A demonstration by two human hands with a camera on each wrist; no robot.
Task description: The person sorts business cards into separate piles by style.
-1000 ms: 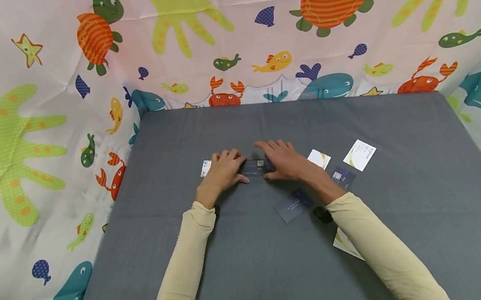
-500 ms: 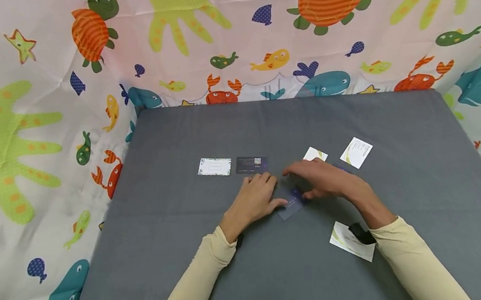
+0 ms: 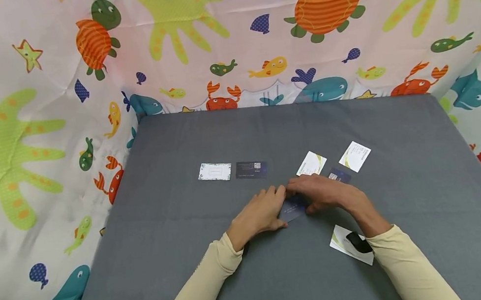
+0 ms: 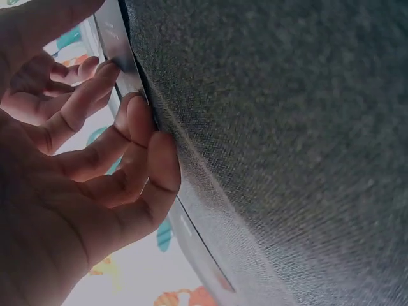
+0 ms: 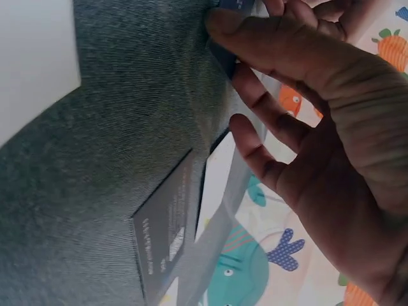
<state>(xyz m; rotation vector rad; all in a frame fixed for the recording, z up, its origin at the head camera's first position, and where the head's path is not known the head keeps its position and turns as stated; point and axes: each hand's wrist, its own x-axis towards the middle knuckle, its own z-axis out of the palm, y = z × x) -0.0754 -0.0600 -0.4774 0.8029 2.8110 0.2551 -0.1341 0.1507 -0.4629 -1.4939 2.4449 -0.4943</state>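
Observation:
Both hands are at one dark blue business card [image 3: 292, 210] near the middle of the grey table. My left hand [image 3: 258, 213] holds its left side, thumb near the front corner and fingers at the back. From the right, my right hand [image 3: 318, 191] pinches the same card, its fingertips meeting those of the left hand. In the right wrist view, the thumb [image 5: 274, 38] lies on the card's [image 5: 224, 58] edge. The left wrist view shows curled fingers [image 4: 143, 118] along the card's [image 4: 121, 44] edge. Much of the card is hidden under the hands.
Farther back, a white patterned card [image 3: 215, 171] and a dark card [image 3: 251, 170] lie side by side. Two white cards [image 3: 312, 163] [image 3: 355, 156] and a dark card [image 3: 339, 176] lie behind the right hand. Another white card [image 3: 345, 244] lies under the right wrist.
Both hands have left the dark card in the back row and come nearer and to the right, onto another dark card. The row of two cards is now uncovered.

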